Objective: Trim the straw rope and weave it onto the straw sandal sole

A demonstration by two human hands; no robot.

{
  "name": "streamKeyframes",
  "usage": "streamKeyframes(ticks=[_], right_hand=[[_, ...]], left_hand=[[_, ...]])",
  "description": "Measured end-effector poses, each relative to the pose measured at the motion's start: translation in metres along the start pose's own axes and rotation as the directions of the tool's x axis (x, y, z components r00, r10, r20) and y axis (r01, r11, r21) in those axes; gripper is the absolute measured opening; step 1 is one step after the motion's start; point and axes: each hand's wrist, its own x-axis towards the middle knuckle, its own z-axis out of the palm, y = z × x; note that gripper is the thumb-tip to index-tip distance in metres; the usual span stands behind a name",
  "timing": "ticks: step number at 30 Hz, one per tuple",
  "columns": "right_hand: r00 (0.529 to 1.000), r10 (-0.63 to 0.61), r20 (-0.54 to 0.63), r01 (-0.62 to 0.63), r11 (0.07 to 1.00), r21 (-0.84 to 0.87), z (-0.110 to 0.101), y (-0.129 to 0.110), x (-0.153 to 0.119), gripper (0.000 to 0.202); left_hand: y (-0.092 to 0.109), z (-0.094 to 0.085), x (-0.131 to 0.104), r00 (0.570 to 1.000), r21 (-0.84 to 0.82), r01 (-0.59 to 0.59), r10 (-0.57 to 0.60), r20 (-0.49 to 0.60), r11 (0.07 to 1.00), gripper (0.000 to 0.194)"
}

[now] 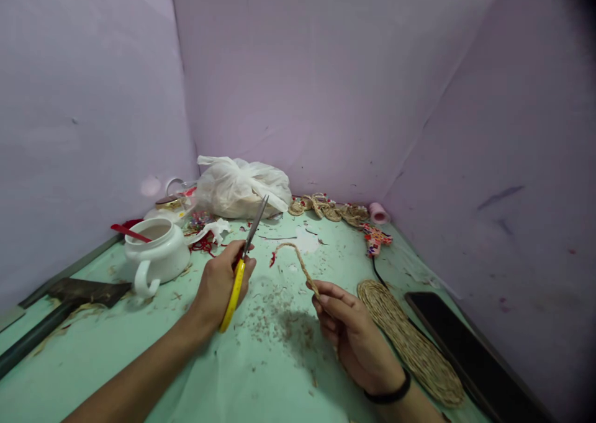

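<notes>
My left hand (223, 280) is closed on a pair of scissors (236, 283) with yellow handles. The scissors' blades point up and away, pressed together. Between the fingertips of my right hand (347, 323) is one end of a braided straw cord (300, 258). That cord arches up and to the left, and its far end carries a bit of red thread (272, 259). The scissors and the cord are apart. Beside my right hand lies an oval woven straw sole (410, 339).
A white pot (161, 255) with a red stick and a dark hatchet-like tool (88, 292) are at left. A tied plastic bag (242, 190), small straw pieces (326, 207), pink spool (379, 213) and patterned glue gun (374, 240) sit behind. A black slab (465, 348) lies right.
</notes>
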Motion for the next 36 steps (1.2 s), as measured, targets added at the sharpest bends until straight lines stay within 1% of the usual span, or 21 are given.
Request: streamKeyframes(ticks=[1, 3, 6, 8, 10, 13, 17, 20, 22, 26, 28, 30, 33, 36], right_hand=[[1.0, 0.012, 0.011, -0.012, 1.0, -0.003, 0.001, 0.0, -0.001, 0.018], [0.999, 0.034, 0.034, -0.034, 0.999, -0.006, 0.002, 0.001, -0.001, 0.018], [0.996, 0.063, 0.058, -0.062, 0.998, -0.024, 0.005, 0.002, -0.002, 0.018], [0.996, 0.066, 0.062, -0.062, 0.997, -0.053, 0.006, 0.004, -0.002, 0.018], [0.996, 0.062, 0.056, -0.058, 0.995, -0.084, 0.006, 0.005, -0.003, 0.018], [0.996, 0.073, 0.053, -0.066, 0.99, -0.122, 0.007, 0.006, -0.003, 0.019], [0.994, 0.093, 0.065, -0.084, 0.987, -0.134, 0.007, 0.005, -0.002, 0.018], [0.992, 0.103, 0.071, -0.093, 0.988, -0.123, 0.006, 0.005, -0.001, 0.018], [0.992, 0.112, 0.067, -0.103, 0.987, -0.121, 0.006, 0.007, -0.001, 0.019], [0.99, 0.115, 0.086, -0.104, 0.988, -0.116, 0.004, 0.01, -0.001, 0.013], [0.989, 0.096, 0.116, -0.079, 0.987, -0.137, 0.004, 0.01, -0.002, 0.011], [0.991, 0.06, 0.121, -0.036, 0.981, -0.189, 0.004, 0.011, -0.002, 0.018], [0.998, -0.008, 0.069, 0.028, 0.956, -0.293, 0.002, 0.012, 0.0, 0.028], [0.997, -0.064, 0.04, 0.073, 0.936, -0.345, 0.001, 0.013, 0.002, 0.025]], left_hand=[[0.004, 0.001, -0.002, 1.0, -0.057, 0.013, -0.012, 0.02, 0.998, 0.024], [0.01, 0.004, -0.005, 0.995, -0.227, 0.091, -0.077, 0.067, 0.97, 0.025], [0.013, 0.007, -0.005, 0.974, -0.493, 0.222, -0.171, 0.146, 0.841, 0.028], [0.012, 0.007, -0.004, 0.963, -0.599, 0.27, -0.21, 0.17, 0.754, 0.029], [0.01, 0.007, -0.003, 0.957, -0.646, 0.288, -0.229, 0.176, 0.707, 0.029], [0.007, 0.007, -0.002, 0.96, -0.673, 0.278, -0.231, 0.161, 0.686, 0.029], [0.008, 0.008, -0.003, 0.956, -0.67, 0.281, -0.259, 0.136, 0.687, 0.027], [0.01, 0.009, -0.004, 0.948, -0.671, 0.306, -0.278, 0.153, 0.675, 0.024], [0.012, 0.009, -0.005, 0.949, -0.676, 0.308, -0.269, 0.166, 0.67, 0.025], [0.011, 0.008, -0.006, 0.962, -0.669, 0.27, -0.223, 0.158, 0.692, 0.028], [0.011, 0.008, -0.007, 0.963, -0.665, 0.268, -0.195, 0.184, 0.697, 0.027], [0.011, 0.008, -0.008, 0.961, -0.648, 0.273, -0.175, 0.213, 0.711, 0.026], [0.014, 0.006, -0.01, 0.952, -0.616, 0.296, -0.17, 0.256, 0.73, 0.026], [0.017, 0.006, -0.011, 0.941, -0.613, 0.324, -0.181, 0.285, 0.72, 0.026]])
